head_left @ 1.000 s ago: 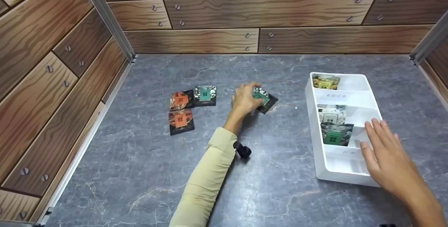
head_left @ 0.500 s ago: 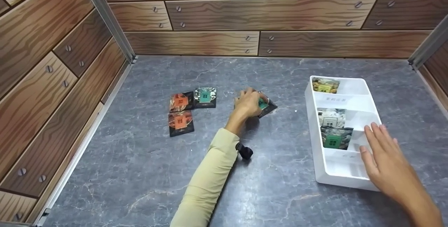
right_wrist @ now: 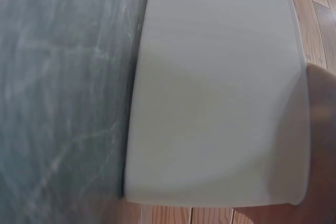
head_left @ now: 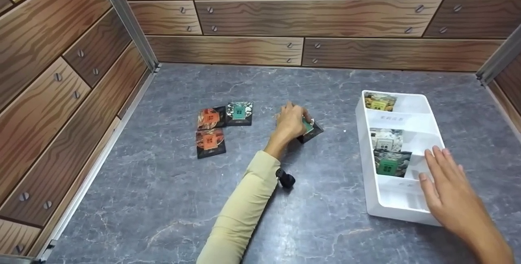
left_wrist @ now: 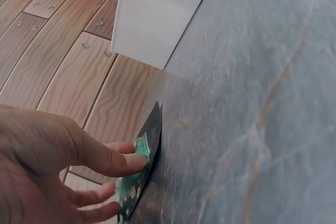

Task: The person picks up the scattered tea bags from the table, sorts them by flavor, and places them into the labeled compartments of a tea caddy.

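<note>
My left hand (head_left: 291, 121) pinches a green and black sachet (head_left: 312, 130) at mid-table. In the left wrist view the thumb presses the green label of the sachet (left_wrist: 143, 153), with fingertips at its patterned edge; its dark part slants close over the tabletop. Much of the sachet is hidden under the hand in the head view. My right hand (head_left: 456, 190), fingers straight, lies along the right rim of a white divided box (head_left: 372, 199). The right wrist view shows the outer wall of the box (right_wrist: 215, 93), with part of the right hand (right_wrist: 320, 140) beside it.
Two orange and black sachets (head_left: 211, 117) and a green one (head_left: 239, 113) lie to the left. In the box are a yellow sachet (head_left: 380, 102), a pale one (head_left: 386, 139) and a dark green one (head_left: 391, 164). Wood-patterned panels (head_left: 252, 17) bound the table.
My left hand has shifted slightly right and toward me over the sachet, covering more of its green face. My right hand stays at the box rim.
</note>
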`<state>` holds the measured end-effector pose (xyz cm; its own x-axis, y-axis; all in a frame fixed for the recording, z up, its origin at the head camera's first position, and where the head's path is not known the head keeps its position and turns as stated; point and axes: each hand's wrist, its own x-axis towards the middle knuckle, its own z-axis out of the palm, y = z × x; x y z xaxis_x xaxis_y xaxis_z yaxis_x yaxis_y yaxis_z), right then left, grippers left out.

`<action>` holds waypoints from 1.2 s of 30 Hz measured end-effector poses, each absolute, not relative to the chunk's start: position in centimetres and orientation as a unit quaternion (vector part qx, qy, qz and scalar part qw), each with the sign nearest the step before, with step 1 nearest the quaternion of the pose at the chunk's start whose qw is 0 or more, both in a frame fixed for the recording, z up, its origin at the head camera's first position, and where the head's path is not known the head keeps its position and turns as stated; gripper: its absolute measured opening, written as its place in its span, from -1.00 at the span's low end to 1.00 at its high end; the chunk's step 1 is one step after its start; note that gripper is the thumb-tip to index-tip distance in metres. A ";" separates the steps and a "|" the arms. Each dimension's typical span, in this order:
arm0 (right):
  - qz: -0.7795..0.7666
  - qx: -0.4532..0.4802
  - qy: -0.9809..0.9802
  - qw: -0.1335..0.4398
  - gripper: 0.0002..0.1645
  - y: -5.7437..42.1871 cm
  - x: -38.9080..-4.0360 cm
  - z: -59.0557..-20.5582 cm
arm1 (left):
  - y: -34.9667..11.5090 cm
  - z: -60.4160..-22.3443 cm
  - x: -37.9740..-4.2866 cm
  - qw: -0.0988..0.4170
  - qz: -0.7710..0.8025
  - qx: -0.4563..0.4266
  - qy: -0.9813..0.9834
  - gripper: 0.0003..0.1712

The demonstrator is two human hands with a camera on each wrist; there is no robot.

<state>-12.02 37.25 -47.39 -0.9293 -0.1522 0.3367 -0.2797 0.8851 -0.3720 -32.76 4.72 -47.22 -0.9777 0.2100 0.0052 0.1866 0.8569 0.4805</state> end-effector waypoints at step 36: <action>0.218 0.111 -0.958 0.152 -0.33 37.3 -12.0 -47.5 | 4.0 -45.8 -33.5 -0.048 0.597 0.200 0.775 -0.92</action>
